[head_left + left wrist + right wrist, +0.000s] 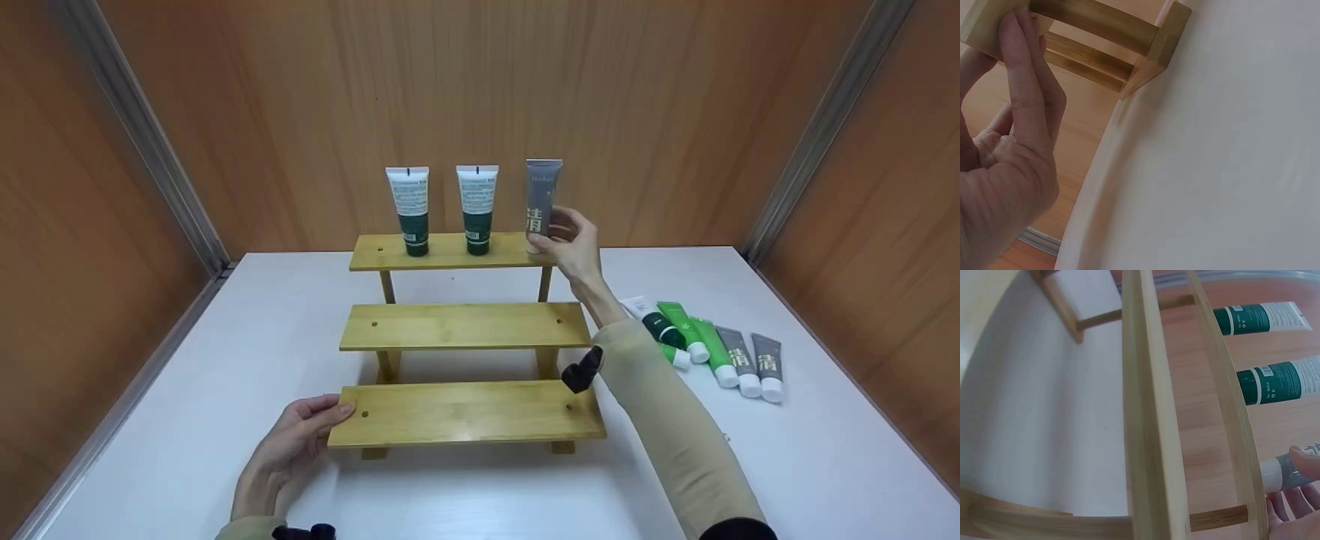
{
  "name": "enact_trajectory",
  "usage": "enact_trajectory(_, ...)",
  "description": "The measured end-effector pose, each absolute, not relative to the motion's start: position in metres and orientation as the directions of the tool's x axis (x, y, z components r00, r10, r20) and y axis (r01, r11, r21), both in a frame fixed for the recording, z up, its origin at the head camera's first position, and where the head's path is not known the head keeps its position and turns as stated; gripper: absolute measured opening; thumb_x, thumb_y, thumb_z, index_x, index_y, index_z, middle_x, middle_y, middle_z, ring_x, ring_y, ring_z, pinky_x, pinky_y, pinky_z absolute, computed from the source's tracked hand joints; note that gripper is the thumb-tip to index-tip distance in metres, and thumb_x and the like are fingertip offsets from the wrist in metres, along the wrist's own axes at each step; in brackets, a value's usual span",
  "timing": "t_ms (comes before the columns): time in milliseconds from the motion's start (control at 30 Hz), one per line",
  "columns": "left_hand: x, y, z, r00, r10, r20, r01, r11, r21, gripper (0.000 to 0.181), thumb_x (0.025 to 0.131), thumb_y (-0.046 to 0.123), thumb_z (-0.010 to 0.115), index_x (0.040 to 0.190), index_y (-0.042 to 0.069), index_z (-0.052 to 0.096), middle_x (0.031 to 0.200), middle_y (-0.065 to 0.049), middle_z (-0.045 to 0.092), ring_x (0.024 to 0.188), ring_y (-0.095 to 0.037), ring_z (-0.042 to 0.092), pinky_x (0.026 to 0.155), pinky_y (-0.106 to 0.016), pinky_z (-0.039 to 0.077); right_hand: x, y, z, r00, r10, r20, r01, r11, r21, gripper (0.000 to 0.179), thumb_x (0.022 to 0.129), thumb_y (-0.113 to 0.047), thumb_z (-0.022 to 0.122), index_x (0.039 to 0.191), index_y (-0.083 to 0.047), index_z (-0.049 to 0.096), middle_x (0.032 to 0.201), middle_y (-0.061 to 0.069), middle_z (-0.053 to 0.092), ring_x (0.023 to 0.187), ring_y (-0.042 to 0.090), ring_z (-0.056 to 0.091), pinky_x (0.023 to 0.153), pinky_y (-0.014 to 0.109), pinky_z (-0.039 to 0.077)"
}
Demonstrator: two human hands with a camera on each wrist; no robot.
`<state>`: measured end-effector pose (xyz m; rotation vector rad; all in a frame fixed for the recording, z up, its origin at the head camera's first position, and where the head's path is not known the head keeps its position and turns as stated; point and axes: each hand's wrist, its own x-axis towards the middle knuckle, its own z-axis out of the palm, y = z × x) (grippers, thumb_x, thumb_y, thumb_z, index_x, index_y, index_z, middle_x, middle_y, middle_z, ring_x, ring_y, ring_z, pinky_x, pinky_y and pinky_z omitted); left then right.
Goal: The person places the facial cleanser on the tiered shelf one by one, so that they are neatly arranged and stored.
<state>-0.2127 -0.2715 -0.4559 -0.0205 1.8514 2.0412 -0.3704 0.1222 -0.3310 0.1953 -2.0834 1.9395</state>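
Note:
A three-tier wooden shelf stand [465,327] stands on the white table. My right hand [576,246] grips a grey tube [541,187], cap down, at the right end of the top tier; in the right wrist view its white cap [1271,475] meets the board's edge. Two white and dark green tubes stand upright on that tier, one at the left [411,210] and one in the middle [478,210]. My left hand [289,442] pinches the left end of the lowest tier between thumb and fingers, as the left wrist view [1022,112] also shows.
Right of the stand lies a group of tubes: a white and dark green one [660,326], green ones [712,349] and grey ones [768,364]. Wooden panels [480,112] wall the table [187,360] at the back and sides. My right forearm crosses the stand's right side.

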Motion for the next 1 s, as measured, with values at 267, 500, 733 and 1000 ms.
enact_trajectory(267,-0.214,-0.271,-0.454,-0.925,0.267,-0.269,-0.301,-0.085,0.95,0.033,0.098,0.016,0.065,0.127,0.001,0.062,0.106,0.001,0.076,0.096,-0.01,0.075,0.084,-0.019,0.06,-0.34,0.148,-0.346,-0.894,0.14,0.425,-0.41,0.129,-0.903,0.043,0.088,0.003,0.072,0.129,0.004,0.059,0.127,0.022,0.061,0.118,0.032,0.06,0.11,0.042,0.051)
enact_trajectory(500,-0.214,-0.273,-0.454,-0.924,0.278,-0.264,-0.302,-0.106,0.947,0.023,0.098,0.015,0.064,0.12,0.006,0.066,0.105,0.001,0.076,0.096,-0.009,0.075,0.083,-0.018,0.06,-0.317,0.204,-0.374,-0.914,0.043,0.403,-0.385,0.219,-0.897,0.039,0.091,0.002,0.07,0.129,0.004,0.06,0.127,0.022,0.062,0.117,0.025,0.061,0.103,0.024,0.054)
enact_trajectory(733,-0.213,-0.273,-0.455,-0.923,0.292,-0.252,-0.296,-0.118,0.948,0.018,0.099,0.014,0.063,0.115,0.011,0.07,0.105,0.003,0.077,0.096,-0.009,0.075,0.084,-0.019,0.06,-0.301,0.26,-0.409,-0.943,-0.037,0.33,-0.319,0.378,-0.869,0.037,0.096,-0.004,0.065,0.131,0.005,0.058,0.13,0.024,0.061,0.108,-0.003,0.059,0.096,0.01,0.051)
enact_trajectory(1000,-0.214,-0.271,-0.455,-0.92,0.273,-0.281,-0.318,-0.1,0.943,0.023,0.098,0.016,0.065,0.12,0.008,0.068,0.105,0.002,0.077,0.095,-0.008,0.074,0.083,-0.018,0.06,-0.285,0.302,-0.437,-0.975,-0.087,0.206,-0.221,0.524,-0.822,0.04,0.099,-0.011,0.063,0.136,0.004,0.057,0.139,0.026,0.058,0.13,0.029,0.058,0.115,0.038,0.046)
